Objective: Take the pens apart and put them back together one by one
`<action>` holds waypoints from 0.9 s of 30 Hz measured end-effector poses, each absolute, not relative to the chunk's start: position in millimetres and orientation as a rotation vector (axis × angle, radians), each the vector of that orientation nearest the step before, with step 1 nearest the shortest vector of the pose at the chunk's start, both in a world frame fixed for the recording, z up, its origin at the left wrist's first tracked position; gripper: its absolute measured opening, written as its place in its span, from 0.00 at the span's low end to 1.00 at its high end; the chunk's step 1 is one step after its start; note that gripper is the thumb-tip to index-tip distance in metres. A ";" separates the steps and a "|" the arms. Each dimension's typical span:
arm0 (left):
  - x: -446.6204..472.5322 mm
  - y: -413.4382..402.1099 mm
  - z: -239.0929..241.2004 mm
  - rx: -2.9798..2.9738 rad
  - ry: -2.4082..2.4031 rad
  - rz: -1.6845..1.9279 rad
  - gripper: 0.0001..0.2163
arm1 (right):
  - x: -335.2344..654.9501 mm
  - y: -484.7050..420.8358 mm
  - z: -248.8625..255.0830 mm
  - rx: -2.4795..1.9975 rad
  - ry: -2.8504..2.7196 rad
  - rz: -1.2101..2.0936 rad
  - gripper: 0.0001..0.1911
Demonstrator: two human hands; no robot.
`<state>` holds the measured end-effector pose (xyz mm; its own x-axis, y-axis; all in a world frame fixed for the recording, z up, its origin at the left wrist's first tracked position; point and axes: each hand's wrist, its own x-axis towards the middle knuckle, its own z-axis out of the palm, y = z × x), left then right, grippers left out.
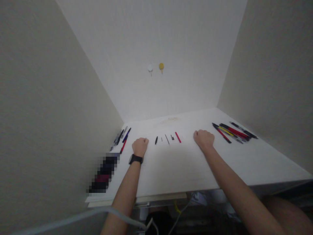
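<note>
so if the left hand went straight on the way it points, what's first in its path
Likely nothing before the back wall: the left hand points along bare table, between the pens at left and the black pen part, though depth is unclear.

Five small pen parts lie in a loose row, all flat on the white table (171,166). At 3 o'clock from the left hand (140,146) sits a short black piece (156,140), pointing near 12. Next is a tiny grey bit (161,139), too small to make out. Then come a thin dark refill (167,139) leaning to 11, a small black clip (172,137), and a red barrel (178,137), also tilted to 11, at 9 o'clock from the right hand (204,139).
</note>
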<state>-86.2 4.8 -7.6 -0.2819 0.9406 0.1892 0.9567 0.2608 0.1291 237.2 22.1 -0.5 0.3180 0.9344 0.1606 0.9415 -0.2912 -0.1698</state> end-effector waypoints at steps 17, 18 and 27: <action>-86.2 5.2 -7.3 -1.828 -2.432 -0.338 0.22 | 238.2 24.0 -3.9 -2.340 -1.701 -0.063 0.23; -86.0 5.1 -7.0 -1.830 -2.434 -0.339 0.22 | 238.3 23.9 -4.0 -2.338 -1.704 -0.066 0.23; -86.5 3.3 -4.0 -1.843 -2.444 -0.316 0.21 | 237.6 22.3 -2.1 -2.346 -1.710 -0.055 0.23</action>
